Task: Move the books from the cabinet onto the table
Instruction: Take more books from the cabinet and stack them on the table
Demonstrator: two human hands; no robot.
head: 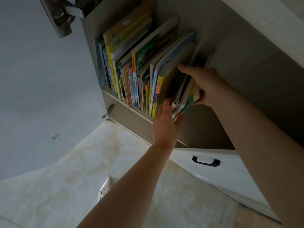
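A thin bundle of books (182, 96) is gripped upright at the right end of the cabinet shelf (131, 111), spines outward, between the left hand (166, 122) below and the right hand (204, 84) beside it. More books (131, 66) are stood leftward, above a pale tiled floor (82, 170).

A pale tiled floor (92, 165) with yellowish stains – a pointed white shoe (105, 189) rests on it. At right, a white drawer front (230, 171) carries a black handle (206, 161). A metal door hinge (63, 17) sits top left – the open door panel (41, 88) below it
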